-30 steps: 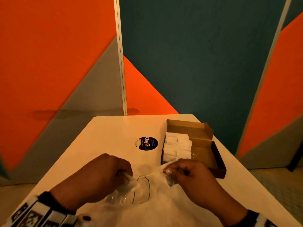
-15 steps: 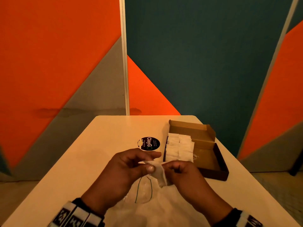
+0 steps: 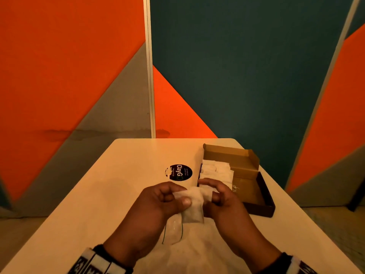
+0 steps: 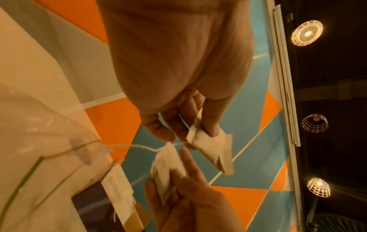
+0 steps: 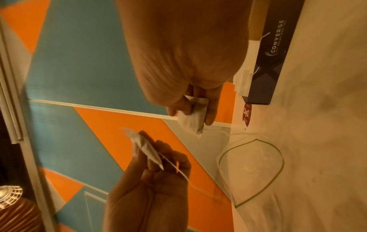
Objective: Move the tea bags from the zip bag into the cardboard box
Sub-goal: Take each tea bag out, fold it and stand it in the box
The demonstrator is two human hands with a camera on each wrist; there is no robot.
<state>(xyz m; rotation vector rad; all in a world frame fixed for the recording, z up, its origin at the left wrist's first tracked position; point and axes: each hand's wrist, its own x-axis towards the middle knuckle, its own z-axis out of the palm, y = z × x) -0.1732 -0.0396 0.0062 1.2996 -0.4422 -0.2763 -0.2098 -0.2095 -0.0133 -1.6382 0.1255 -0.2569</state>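
Both hands meet above the clear zip bag, which lies flat on the table with its green-edged mouth open. My left hand pinches a white tea bag between thumb and fingers. My right hand pinches a second tea bag. In the left wrist view a thin string runs between the left hand's tea bag and the right hand's tea bag. The open cardboard box stands just beyond the right hand, with several tea bags stacked in its left half.
A round black sticker sits on the pale table, left of the box. Orange, grey and teal wall panels stand close behind the table's far edge. The box's right half shows bare cardboard.
Both hands have lifted off the zip bag and drawn together. They gripped the bag's mouth before; now each pinches a tea bag above it.
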